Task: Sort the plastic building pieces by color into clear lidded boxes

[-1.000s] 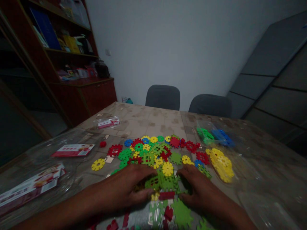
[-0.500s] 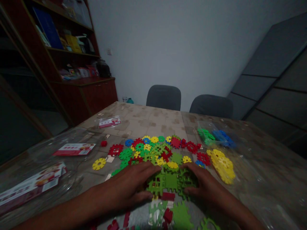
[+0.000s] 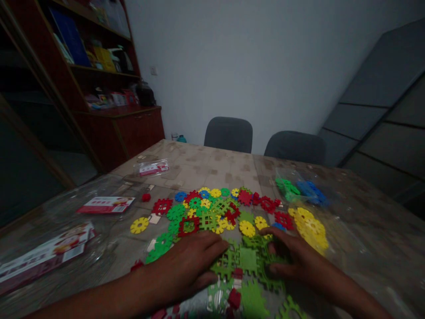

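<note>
A row of joined green interlocking tiles lies low in front of me: a lattice tile (image 3: 226, 264) on the left, a solid tile (image 3: 249, 259) in the middle and an openwork tile (image 3: 265, 268) on the right. My left hand (image 3: 194, 259) is at the row's left edge, with fingers over the lattice tile and thumb below. Around the right edge curl the fingers and thumb of my right hand (image 3: 294, 254), gripping the openwork tile. A yellow flower disc (image 3: 247, 228) lies just beyond the row. Nearer me are a solid green tile (image 3: 253, 299) and a red block (image 3: 234, 297).
Red lattice tiles (image 3: 162, 206), green discs (image 3: 162, 245) and other pieces spread across the table (image 3: 212, 166). Stacked yellow discs (image 3: 310, 226) and clear packs with green pieces (image 3: 288, 188) and blue pieces (image 3: 311, 192) stand right. Clear packaging with printed cards (image 3: 106, 204) lies left.
Both hands and the joined green tiles have come slightly nearer me and to the right. More of the yellow disc and the red frame tile beyond them now shows.
</note>
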Demonstrator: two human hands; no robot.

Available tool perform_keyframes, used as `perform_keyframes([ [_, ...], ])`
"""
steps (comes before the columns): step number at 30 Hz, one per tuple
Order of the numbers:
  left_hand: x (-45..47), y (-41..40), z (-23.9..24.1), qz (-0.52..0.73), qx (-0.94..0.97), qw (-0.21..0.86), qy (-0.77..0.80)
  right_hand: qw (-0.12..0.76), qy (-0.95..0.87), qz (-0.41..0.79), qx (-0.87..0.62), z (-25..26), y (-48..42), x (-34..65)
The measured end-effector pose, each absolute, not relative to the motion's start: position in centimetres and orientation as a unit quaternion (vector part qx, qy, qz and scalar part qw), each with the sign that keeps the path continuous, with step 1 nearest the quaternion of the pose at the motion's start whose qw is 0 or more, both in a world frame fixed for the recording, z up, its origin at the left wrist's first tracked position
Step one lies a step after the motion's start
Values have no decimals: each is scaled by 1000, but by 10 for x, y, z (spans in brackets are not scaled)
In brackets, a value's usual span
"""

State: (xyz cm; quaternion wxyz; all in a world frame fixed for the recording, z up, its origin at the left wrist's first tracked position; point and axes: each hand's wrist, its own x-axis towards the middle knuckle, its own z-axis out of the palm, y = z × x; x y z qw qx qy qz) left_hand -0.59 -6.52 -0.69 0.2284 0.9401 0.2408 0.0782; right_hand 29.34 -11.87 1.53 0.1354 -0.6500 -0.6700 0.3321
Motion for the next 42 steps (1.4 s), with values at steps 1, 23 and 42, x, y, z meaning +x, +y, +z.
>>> perform_keyframes([
  [1, -6, -65, -6, 81, 942, 226, 236, 145, -672, 336, -644, 16, -120, 294],
  [23, -4, -68, -9, 61, 954, 207, 208, 292, -640, 294, -648, 13, -112, 296],
  [42, 6, -71, -8, 7, 975, 138, 176, 386, -540, 345, -664, 6, -110, 267],
])
